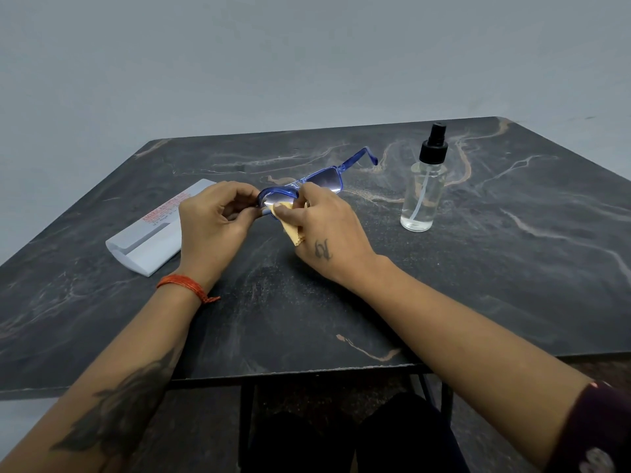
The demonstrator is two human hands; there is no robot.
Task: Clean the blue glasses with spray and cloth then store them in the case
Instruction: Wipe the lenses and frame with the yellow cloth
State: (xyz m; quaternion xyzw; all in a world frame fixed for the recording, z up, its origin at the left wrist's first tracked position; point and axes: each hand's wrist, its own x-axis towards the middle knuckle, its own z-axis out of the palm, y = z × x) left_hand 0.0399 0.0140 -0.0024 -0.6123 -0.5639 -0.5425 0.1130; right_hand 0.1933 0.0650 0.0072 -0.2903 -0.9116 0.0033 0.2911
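The dark marbled counter [375, 285], streaked with pale and rust-coloured veins, filled most of the view and stood on thin black legs against a plain grey-blue wall; the person's dark-clad knees showed under its near edge. Taking the spray bottle [423, 186] as landmark, the white glasses case [150, 233] lay well to its left, flat on the counter, with red print on its top, and it held no glasses, so the storing step was judged not yet done. The bottle itself stood upright with its black pump head on and only a little clear liquid at the bottom; whether the lenses had been sprayed could not be told. Between bottle and case, just left of the bottle, the blue glasses [307, 186] were held above the counter with one temple arm reaching back toward the bottle. The left hand [215, 223], an orange thread band at its wrist, had its grip closed on the frame's end farthest from the bottle. The right hand [327, 230] pinched a small tan cleaning cloth [290, 223] against the lens on that same side, its grip narrow around cloth and lens. The wiping seemed in hand on this lens; the lens nearer the bottle looked to remain.
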